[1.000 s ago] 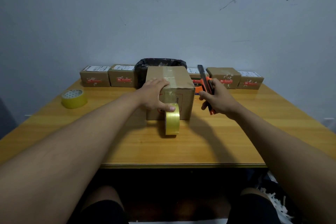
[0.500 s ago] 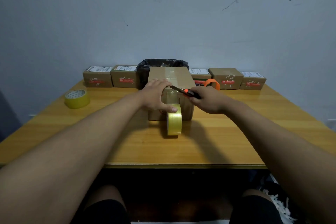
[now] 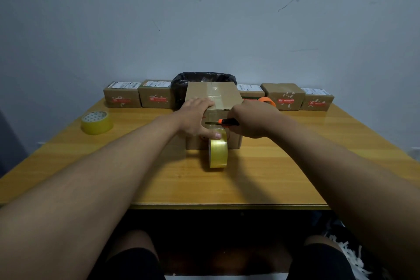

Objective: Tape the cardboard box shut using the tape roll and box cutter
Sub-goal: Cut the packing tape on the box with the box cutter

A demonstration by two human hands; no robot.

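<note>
The box cutter [image 3: 223, 122] has dropped lower against the cardboard box [image 3: 213, 98]; right hand [image 3: 250, 120] grips it, left hand [image 3: 196, 118] presses the box flat, open-palmed.

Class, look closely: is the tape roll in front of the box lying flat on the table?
No. The tape roll stands on its edge on the table, against the cardboard box.

The right hand [image 3: 252, 120] hides the box cutter [image 3: 223, 122] handle — the blade's contact unclear.
</note>
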